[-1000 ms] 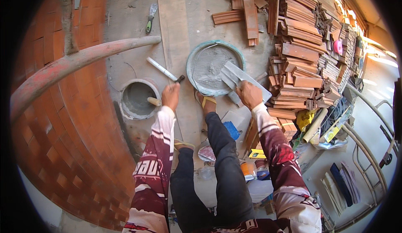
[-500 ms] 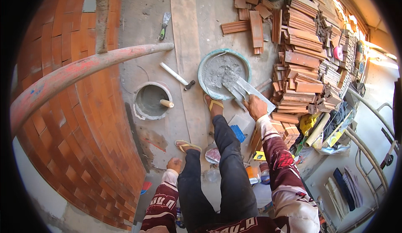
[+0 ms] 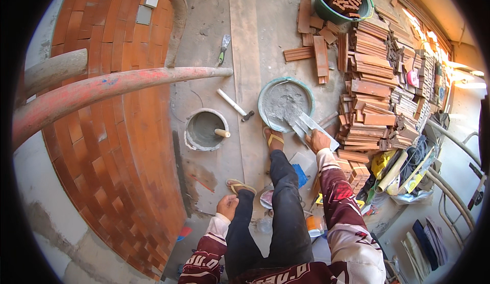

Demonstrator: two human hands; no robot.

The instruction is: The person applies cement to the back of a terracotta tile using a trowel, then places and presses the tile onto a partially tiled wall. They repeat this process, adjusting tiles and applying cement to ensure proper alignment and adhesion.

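Observation:
My right hand (image 3: 319,140) grips a rectangular metal plastering trowel (image 3: 310,125), its far end in the grey mortar. The mortar (image 3: 286,102) fills a round green-rimmed basin (image 3: 261,111) in front of my foot. Beside my left thigh hangs my left hand (image 3: 227,207), fingers curled in and no object showing in it. Left of the basin stands a pale bucket (image 3: 189,138) with grey contents and a wooden handle (image 3: 222,133) sticking out over its rim. A hammer (image 3: 232,102) and a green-handled scraper (image 3: 223,50) lie on the floor.
Stacked clay tile strips (image 3: 368,90) line the right side, with a green bucket of tile pieces (image 3: 352,16) behind. On the left rises a brick-tiled wall (image 3: 117,146); a reddish metal pipe (image 3: 117,86) juts across it. Bags and tubes (image 3: 398,169) lie at right.
The view has shifted, so the floor things sit further right. My left hand has come up a little beside my leg. The trowel stays in the mortar, held by my right hand.

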